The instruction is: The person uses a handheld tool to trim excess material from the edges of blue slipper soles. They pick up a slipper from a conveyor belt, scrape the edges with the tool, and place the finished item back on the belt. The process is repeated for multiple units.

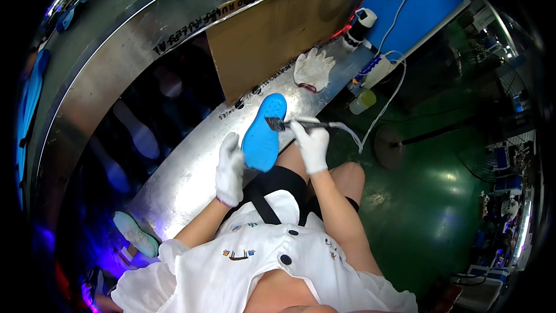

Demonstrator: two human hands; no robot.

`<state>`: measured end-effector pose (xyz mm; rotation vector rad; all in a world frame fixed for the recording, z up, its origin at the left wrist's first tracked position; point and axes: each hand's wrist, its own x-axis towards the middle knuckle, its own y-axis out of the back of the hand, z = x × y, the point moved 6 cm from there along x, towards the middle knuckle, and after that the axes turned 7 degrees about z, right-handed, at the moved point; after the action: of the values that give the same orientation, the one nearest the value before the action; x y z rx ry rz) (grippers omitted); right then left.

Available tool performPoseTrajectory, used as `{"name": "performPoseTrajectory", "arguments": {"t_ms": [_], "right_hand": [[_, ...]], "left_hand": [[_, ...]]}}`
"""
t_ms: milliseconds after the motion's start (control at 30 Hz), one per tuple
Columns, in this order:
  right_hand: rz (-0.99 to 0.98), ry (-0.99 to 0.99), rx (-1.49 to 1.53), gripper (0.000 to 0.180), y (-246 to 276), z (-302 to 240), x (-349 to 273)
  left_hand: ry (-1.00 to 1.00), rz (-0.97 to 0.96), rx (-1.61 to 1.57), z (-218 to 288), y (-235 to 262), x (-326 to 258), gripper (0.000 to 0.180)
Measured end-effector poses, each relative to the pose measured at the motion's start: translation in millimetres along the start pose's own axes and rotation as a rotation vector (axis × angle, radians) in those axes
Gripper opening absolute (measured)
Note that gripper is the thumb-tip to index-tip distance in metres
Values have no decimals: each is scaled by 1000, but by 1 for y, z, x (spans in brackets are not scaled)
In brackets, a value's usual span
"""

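A blue shoe sole [262, 139], dotted with small marks at its far end, lies over the near edge of the metal bench. My gloved right hand [311, 144] is closed around the handle of a flat brush [274, 123]. The brush's dark bristles touch the sole's upper half, and a thin pale tube trails from its handle. On the sole's left side is my gloved left hand [230, 171], fingers stretched out and slightly blurred, close against the sole's lower edge. Whether its thumb touches the sole is hidden.
A spare white glove [313, 69] lies on the metal bench [191, 168]. Beyond rise a brown board [260, 40] and a curved conveyor rim [104, 64]. Pale soles [136, 128] sit in the dark bay at left. A yellowish container [362, 102] and a fan [399, 144] are at right.
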<state>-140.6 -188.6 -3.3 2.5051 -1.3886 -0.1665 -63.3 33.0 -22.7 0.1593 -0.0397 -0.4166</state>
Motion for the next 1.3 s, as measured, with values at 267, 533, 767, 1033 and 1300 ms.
{"name": "performPoseTrajectory", "arguments": {"t_ms": [267,533,767,1033,1300], "right_hand": [[-29,536,-389,15,-50,-27,-33],[49,558,-187,15,24,-99,-38],[-161,519,162,16,20,-121,-58],[-241,793,41,17,9,-138,-99],[-169,842,-67,14,7,-144,-121]], "left_hand": [[1108,-158,-1073,-30,-73,20,73],[851,-441,-1427,8,-82,-4,82],[781,-301,-1476,24,-79,-6,92],[643,-407,-1398,26,-80,2,107],[747,-623,-1617,49,-84,-1,111]]}}
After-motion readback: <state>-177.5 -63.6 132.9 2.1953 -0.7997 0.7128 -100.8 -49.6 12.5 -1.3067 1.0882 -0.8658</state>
